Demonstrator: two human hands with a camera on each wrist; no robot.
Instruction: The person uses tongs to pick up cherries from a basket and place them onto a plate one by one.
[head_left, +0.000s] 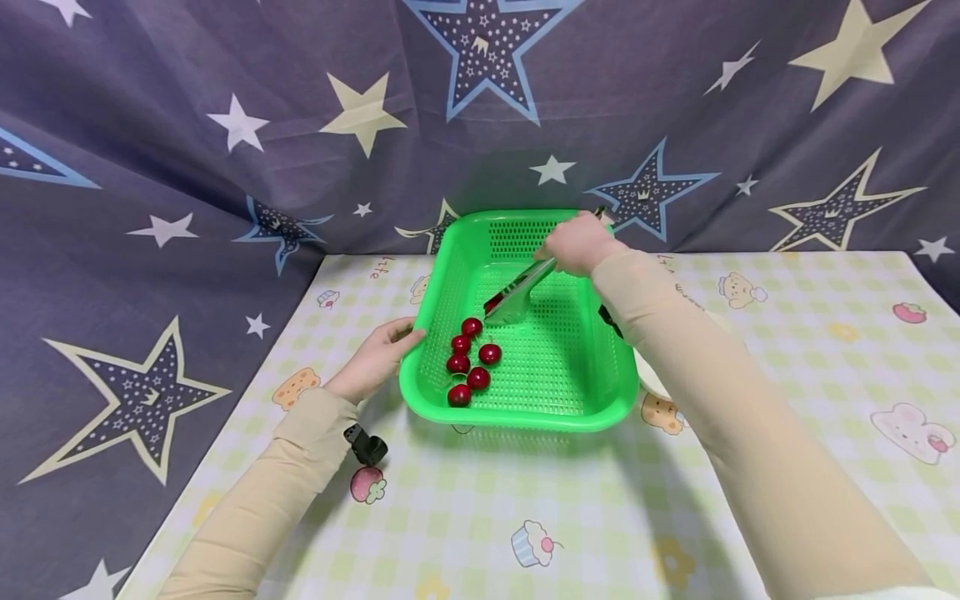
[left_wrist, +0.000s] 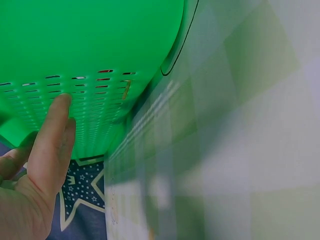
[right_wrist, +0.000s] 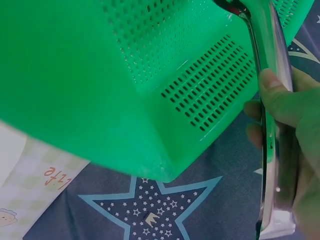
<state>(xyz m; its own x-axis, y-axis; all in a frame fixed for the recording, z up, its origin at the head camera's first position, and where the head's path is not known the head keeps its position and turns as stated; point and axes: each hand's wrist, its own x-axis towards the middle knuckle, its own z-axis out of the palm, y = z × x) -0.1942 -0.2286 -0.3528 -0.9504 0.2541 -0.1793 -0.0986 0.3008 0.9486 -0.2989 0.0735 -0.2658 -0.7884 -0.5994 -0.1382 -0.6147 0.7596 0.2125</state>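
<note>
A green plastic basket [head_left: 517, 421] with perforated walls stands on the table. Several dark red cherries [head_left: 478, 378] lie along the left side of its floor. My right hand [head_left: 581, 243] reaches over the basket's far right part and grips a pair of metal tongs [right_wrist: 277, 185], which slant down to the left. Between the tongs' tips shows a red cherry [head_left: 492, 305], just beyond the loose ones. At the basket's left side is my left hand [head_left: 381, 358], its thumb at the rim and its straight fingers [left_wrist: 55, 135] against the perforated outer wall.
A white round dish [head_left: 651, 377] sits right of the basket, mostly hidden behind the right forearm. The table has a checked cloth [head_left: 450, 508] with cartoon prints. Behind it hangs a dark star-patterned curtain [head_left: 300, 75], close to the basket's far edge.
</note>
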